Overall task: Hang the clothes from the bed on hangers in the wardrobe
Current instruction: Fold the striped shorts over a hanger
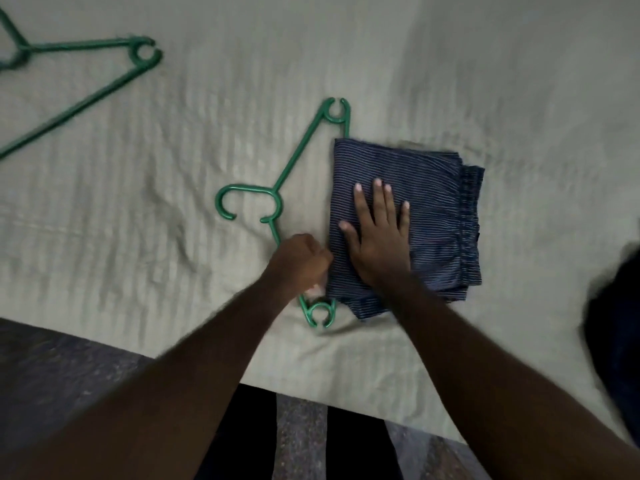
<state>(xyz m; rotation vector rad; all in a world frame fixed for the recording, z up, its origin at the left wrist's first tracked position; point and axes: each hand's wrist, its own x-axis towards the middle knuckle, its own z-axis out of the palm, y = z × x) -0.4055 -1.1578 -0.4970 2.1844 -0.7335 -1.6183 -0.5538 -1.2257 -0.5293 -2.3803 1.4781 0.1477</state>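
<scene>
The folded striped garment (pixel 429 188) lies on the bed (pixel 450 81) just past its near edge, right in front of the person. The green hanger (pixel 298 154) touches it on the 9 o'clock side. The hanger's long axis runs from 12 to 6 o'clock, one looped end far and the other near, with the hook pointing to 9 o'clock. Its straight bar runs along the garment's 9 o'clock edge and disappears beneath it, so the cloth seems to be laid over the bar.

The right grip (pixel 379 237) is spread wide, fingers straight and pointing to 12 o'clock, and presses flat on the middle of the garment. The left grip (pixel 299 261) is curled tight over the hanger's near sloping arm, hard against the garment's 9 o'clock edge. It looks to be holding that arm, though blur hides the fingers.

The left grip is the one on the hanger, so the lift would probably start there, with the right steadying the fold. If only the near end rises, the bar will tilt and the garment may slide toward the far loop.

A second hanger (pixel 86 98) lies well apart at 10 o'clock. A dark, blurred shape (pixel 616 323) sits at 3 o'clock, too unclear to name
</scene>
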